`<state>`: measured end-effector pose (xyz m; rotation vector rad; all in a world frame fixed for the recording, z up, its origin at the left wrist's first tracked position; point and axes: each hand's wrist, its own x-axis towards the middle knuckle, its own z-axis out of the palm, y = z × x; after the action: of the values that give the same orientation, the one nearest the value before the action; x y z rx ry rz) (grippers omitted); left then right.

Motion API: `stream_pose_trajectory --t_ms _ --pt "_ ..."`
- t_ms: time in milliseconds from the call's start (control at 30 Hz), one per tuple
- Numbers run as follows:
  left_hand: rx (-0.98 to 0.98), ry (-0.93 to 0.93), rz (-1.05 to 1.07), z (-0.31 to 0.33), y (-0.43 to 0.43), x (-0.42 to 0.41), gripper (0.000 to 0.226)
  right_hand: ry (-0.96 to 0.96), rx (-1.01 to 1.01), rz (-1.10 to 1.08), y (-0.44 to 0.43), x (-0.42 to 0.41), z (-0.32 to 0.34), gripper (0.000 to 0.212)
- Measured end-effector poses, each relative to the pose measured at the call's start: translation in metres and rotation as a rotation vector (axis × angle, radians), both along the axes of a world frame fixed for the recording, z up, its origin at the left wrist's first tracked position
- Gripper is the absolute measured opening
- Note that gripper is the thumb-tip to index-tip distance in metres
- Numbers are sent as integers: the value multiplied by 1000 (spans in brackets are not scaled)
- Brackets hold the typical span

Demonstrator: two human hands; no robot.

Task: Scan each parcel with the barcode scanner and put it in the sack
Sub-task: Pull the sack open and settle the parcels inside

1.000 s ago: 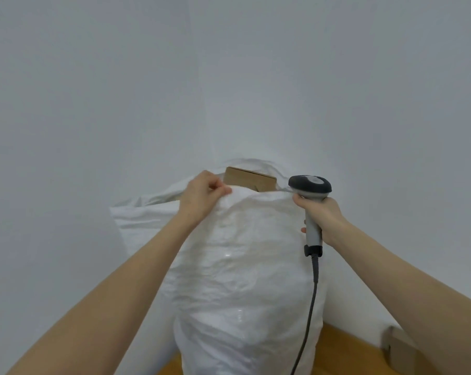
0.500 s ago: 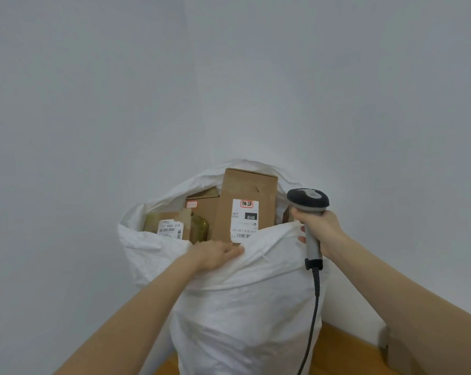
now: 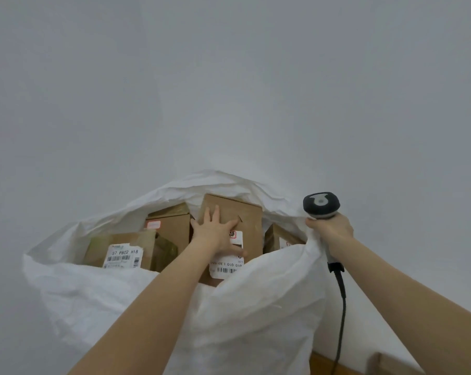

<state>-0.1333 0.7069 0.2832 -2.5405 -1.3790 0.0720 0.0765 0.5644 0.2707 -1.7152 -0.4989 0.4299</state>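
Fingers [image 3: 216, 216] of the left hand [image 3: 215, 232] are spread flat against the tall cardboard parcel [image 3: 242, 212], stood upright inside the open white sack [image 3: 256, 307] among other parcels [image 3: 123, 255]. The barcode scanner [image 3: 321, 205] is gripped by the right hand [image 3: 330, 231] beside the sack's rim.

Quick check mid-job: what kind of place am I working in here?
Probably a parcel packing or dispatch corner of a plain room: a white sack stuffed with labelled cardboard parcels, a corded barcode scanner in the right hand, and bare white walls close behind.
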Motion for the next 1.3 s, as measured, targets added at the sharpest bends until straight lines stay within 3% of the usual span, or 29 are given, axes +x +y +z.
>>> stream_pose_trajectory --t_ms 167,267,433,667,967,1133,1300 --pt "-95 -1 55 -13 23 -14 111 72 -65 69 22 -2 -16 33" --pt "-106 15 63 -11 30 -17 108 116 60 81 40 -14 8 26" --pt "-141 1 122 -10 51 -42 84 68 266 172 59 -43 71 29" --pt "-263 44 103 -18 66 -42 79 151 392 164 43 -37 83 26" --pt "-154 -11 51 -29 53 -43 90 107 257 171 1 -32 55 19" --pt "-144 -46 107 -21 25 -56 77 170 272 190 -28 -38 49 15" --pt "-109 -224 102 13 -23 -59 60 173 276 158 -71 -41 37 28"
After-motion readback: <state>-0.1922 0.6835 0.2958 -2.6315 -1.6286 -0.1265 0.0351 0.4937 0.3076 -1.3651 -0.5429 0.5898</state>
